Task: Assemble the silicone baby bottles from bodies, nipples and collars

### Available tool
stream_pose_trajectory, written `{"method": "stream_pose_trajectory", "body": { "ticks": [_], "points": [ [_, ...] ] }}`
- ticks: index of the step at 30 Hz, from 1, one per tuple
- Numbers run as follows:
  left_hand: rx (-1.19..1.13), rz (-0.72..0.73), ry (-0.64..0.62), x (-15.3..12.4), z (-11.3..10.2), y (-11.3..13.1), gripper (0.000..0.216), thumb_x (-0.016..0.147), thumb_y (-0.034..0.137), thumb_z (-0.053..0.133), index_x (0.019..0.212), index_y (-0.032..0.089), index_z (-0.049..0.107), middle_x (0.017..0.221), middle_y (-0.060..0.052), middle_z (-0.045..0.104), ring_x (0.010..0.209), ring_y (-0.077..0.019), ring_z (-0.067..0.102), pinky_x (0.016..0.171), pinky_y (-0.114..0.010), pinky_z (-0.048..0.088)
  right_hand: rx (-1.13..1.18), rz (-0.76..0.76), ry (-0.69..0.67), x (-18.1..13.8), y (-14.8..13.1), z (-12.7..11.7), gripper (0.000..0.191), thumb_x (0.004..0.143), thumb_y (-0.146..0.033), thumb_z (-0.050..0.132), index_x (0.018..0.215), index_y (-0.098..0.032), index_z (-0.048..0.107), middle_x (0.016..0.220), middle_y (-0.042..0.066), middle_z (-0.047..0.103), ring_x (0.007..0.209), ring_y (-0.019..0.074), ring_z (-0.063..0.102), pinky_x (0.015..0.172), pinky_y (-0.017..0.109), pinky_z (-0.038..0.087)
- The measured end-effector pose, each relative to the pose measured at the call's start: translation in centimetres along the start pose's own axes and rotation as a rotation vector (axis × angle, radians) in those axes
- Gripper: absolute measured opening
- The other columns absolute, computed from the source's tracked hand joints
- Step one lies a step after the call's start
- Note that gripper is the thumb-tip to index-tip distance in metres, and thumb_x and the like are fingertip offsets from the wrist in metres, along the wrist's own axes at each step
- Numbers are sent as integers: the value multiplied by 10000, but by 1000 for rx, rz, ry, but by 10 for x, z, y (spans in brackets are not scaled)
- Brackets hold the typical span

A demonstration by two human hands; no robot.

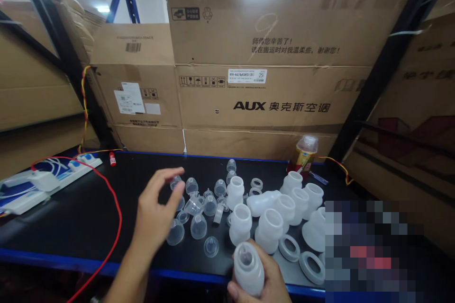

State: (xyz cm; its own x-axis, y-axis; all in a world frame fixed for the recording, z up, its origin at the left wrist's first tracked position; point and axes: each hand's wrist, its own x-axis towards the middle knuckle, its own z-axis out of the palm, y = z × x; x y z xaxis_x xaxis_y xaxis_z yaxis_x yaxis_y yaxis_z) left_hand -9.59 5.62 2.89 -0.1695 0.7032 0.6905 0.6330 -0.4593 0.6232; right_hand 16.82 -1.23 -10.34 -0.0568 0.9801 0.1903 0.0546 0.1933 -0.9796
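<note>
My right hand (pixel 270 284) grips a translucent white plastic bottle (pixel 248 267) at the near edge of the black worktop (pixel 88 218), mouth facing up. My left hand (pixel 158 208) hovers above the worktop with fingers apart and nothing in it, just left of a cluster of small clear silicone nipples (pixel 199 208). More white bottles (pixel 270 227) stand upright behind the held one. Grey screw rings (pixel 288 247) lie to the right of them.
Cardboard boxes (pixel 263 80) wall off the back. A white power strip (pixel 46 182) and a red cable (pixel 115 218) lie at the left. A small drink bottle with a yellow label (pixel 304 154) stands at the back right. A blurred patch covers the lower right.
</note>
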Motion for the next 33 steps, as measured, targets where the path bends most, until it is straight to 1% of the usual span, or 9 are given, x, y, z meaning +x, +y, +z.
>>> {"method": "stream_pose_trajectory", "body": {
  "ticks": [2,5,7,12,15,18,21,26,33],
  "points": [
    [-133,85,-133,-27,10,35,373,1057,600,613,1169,294,794,1182,-53,799,1124,-254,768,1012,-379,624,11,-18,-19,2,-6,1,497,665,-528,940,1028,-215,813,790,51,780,760,285,760,688,337,633],
    [-571,208,-536,-57,32,69,437,1000,638,700,1278,319,812,1131,-68,827,1047,-234,788,944,-324,631,29,-47,-30,5,-16,2,504,632,-500,928,1037,-221,816,907,57,810,863,294,762,777,335,622],
    [-734,190,-578,-66,45,77,360,1007,546,745,1302,348,810,1042,-56,848,978,-212,786,911,-306,620,32,-59,-33,7,-22,2,441,658,-440,879,1038,-224,820,941,54,814,876,282,753,778,315,601],
    [-738,36,-558,-63,53,73,394,936,587,815,1212,310,861,1031,-78,849,955,-215,815,890,-292,634,54,-68,-74,9,-34,5,402,664,-356,841,1040,-215,823,833,18,801,739,233,737,666,270,560],
    [-729,15,-567,-62,50,73,393,921,626,808,1092,287,908,1017,-102,859,932,-227,843,865,-293,656,74,-69,-81,10,-39,7,462,661,-351,859,1102,-218,820,978,40,850,875,274,795,786,295,607],
    [-717,44,-507,-65,50,75,231,977,497,804,1071,318,915,995,-87,882,930,-212,856,856,-272,660,77,-78,-76,10,-44,9,470,678,-290,838,1144,-232,816,1093,44,857,1003,282,811,902,298,613],
    [-698,110,-428,-69,52,77,145,983,369,824,1087,321,914,986,-77,894,920,-203,854,853,-259,660,76,-97,-90,10,-47,9,456,695,-281,833,1148,-235,816,1053,38,853,988,270,816,872,275,615],
    [-689,196,-350,-66,50,78,151,983,305,825,1107,289,908,969,-80,895,893,-213,858,814,-253,682,70,-115,-109,15,-44,9,423,785,-527,842,1050,-198,830,998,83,863,946,292,822,818,290,622],
    [-701,221,-332,-69,46,81,246,972,222,825,1196,306,882,1020,-90,890,929,-255,848,816,-322,709,44,-163,-71,19,-31,20,799,924,-922,477,910,-205,830,792,87,793,744,261,756,744,328,629]
  ]
}}
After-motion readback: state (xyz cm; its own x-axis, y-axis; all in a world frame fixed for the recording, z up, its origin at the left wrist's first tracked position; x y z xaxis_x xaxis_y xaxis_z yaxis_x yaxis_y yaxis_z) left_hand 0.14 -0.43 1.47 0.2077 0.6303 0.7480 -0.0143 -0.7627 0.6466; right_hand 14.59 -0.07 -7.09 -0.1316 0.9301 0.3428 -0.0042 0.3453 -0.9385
